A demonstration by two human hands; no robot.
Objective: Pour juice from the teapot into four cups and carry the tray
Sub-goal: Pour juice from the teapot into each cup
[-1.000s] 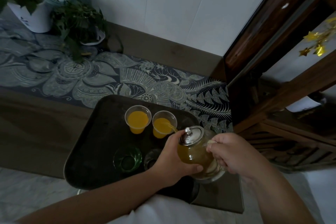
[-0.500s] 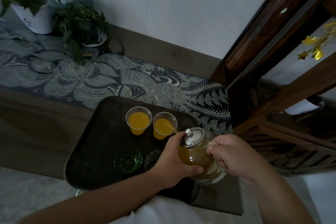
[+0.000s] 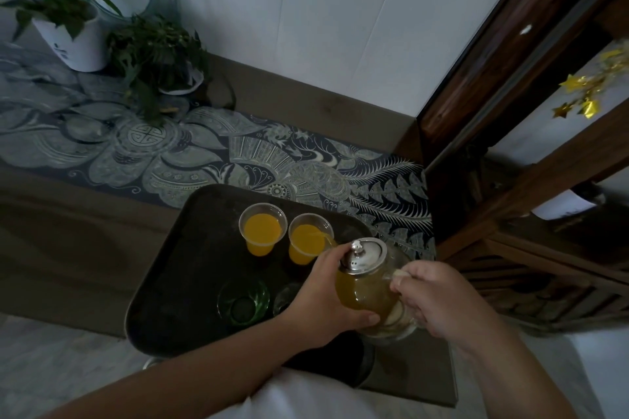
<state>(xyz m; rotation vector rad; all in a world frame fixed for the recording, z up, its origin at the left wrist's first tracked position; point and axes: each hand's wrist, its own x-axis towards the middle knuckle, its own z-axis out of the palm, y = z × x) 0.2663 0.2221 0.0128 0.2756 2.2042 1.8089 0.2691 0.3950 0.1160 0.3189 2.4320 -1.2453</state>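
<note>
A glass teapot (image 3: 366, 289) with a metal lid holds orange juice and is tilted left over a dark tray (image 3: 170, 282). My right hand (image 3: 439, 303) grips its handle and my left hand (image 3: 323, 296) cups its body. Juice streams from the spout into the right-hand clear cup (image 3: 308, 241), which is nearly full. Beside it stands another clear cup (image 3: 261, 228) filled with juice. Nearer to me sit an empty green glass (image 3: 243, 303) and a small clear glass (image 3: 286, 298), partly hidden by my left hand.
The tray rests on a brown table with a patterned runner (image 3: 238, 160). Two potted plants (image 3: 78, 31) stand at the back left by the wall. A dark wooden cabinet (image 3: 510, 180) rises close on the right. My white clothing fills the bottom edge.
The juice level in the right-hand clear cup has risen a little. Both hands and the teapot keep almost the same pose.
</note>
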